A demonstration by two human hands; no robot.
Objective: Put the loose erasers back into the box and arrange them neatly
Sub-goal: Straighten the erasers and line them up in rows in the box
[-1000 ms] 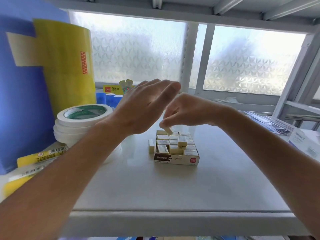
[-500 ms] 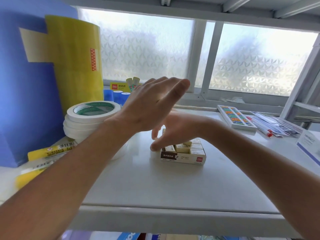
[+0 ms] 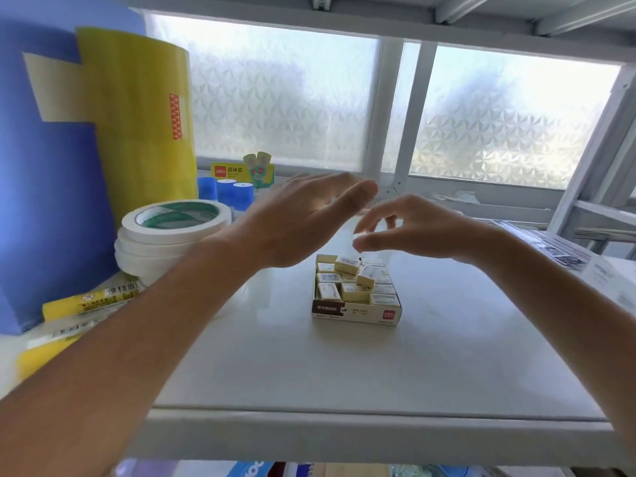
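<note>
1. The box [image 3: 356, 308] sits on the white shelf [image 3: 344, 366], near the middle, its printed front wall facing the camera.
2. Erasers [image 3: 354, 280] fill it; most lie flat in rows, but two or three rest tilted on top of the others.
3. The left hand [image 3: 296, 222] hovers above and to the left of the box, fingers spread flat and wide, holding nothing.
4. The right hand [image 3: 409, 228] hangs just above the box's far edge, fingers loosely curled, thumb and forefinger apart, nothing between them.
5. At far left, stacked rolls of tape [image 3: 172, 232] stand well apart from the box.
</note>
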